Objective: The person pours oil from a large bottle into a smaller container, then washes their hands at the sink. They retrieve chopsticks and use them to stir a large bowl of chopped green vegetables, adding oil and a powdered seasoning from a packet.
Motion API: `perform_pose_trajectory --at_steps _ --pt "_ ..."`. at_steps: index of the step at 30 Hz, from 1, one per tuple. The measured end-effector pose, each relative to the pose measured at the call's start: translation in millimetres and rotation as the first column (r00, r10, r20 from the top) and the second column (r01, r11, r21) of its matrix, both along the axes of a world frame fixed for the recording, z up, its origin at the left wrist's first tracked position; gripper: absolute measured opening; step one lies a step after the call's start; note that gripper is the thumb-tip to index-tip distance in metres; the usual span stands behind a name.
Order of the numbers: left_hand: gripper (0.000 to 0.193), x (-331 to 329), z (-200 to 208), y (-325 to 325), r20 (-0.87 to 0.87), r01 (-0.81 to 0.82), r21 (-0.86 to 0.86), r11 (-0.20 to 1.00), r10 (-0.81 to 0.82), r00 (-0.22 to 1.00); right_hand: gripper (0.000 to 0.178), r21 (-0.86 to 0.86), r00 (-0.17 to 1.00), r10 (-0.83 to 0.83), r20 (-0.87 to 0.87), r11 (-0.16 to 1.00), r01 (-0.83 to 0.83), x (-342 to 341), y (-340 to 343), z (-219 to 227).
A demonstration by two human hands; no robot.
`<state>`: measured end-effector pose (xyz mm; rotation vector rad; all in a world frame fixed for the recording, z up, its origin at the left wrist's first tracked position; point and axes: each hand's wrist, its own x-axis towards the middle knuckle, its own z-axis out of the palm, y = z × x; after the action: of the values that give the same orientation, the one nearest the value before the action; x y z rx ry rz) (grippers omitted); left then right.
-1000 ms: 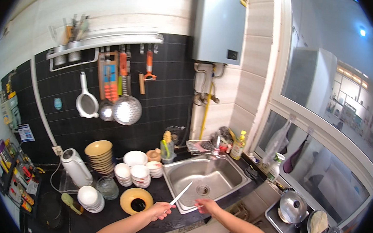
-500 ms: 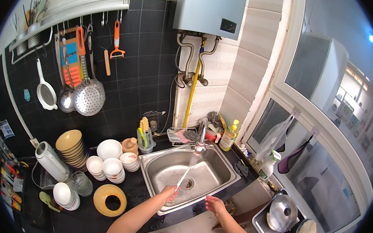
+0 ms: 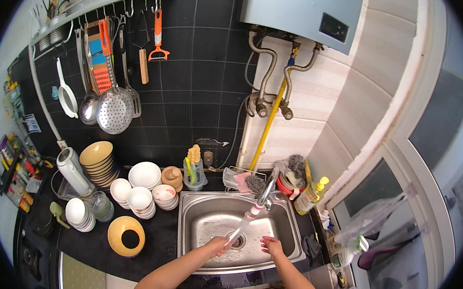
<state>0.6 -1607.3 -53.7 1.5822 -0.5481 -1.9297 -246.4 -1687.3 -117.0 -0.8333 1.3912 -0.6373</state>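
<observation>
The tap is running, and its stream falls into the stainless steel sink. My left hand, over the near part of the basin, is closed on a slim white utensil that lies in the stream. Water and blur hide its exact kind. To the right, my right hand hovers over the basin with its fingers apart and nothing in them. Between the two hands, the drain shows at the bottom of the sink.
Left of the sink stand stacked white bowls, yellow bowls, a yellow bowl with a dark centre and a glass jar. A yellow soap bottle and scrubbers stand behind. A spray bottle is at right.
My view has shifted, so the scene sits differently in the picture. My right hand has moved from the sink's near edge to over the basin. My left hand still holds the white utensil under the water.
</observation>
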Motion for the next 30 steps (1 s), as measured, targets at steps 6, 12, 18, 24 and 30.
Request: perform_pose_trajectory --at_steps 6,12,18,24,30 --pt "0.032 24 28 51 0.200 -0.089 0.065 0.994 0.074 0.977 0.015 -0.500 0.750 0.070 -0.658 0.704 -0.504 20 -111 -44" --pt "0.030 53 28 131 0.496 -0.216 -0.087 0.972 0.231 0.837 0.013 -0.491 0.626 0.062 -0.778 0.562 -0.666 43 -146 -9" --pt "0.026 60 30 215 0.695 -0.071 -0.318 0.945 0.283 0.661 0.036 0.161 0.783 0.599 0.171 0.767 -0.621 51 -91 1" --pt "0.024 73 51 326 0.751 -0.075 -0.344 0.936 0.322 0.577 0.048 0.106 0.503 0.834 -0.227 0.534 -0.839 119 -26 -14" --pt "0.025 87 63 514 0.541 -0.296 -0.598 0.745 0.647 0.538 0.034 -0.319 0.500 0.659 -0.563 0.385 -0.866 208 79 58"
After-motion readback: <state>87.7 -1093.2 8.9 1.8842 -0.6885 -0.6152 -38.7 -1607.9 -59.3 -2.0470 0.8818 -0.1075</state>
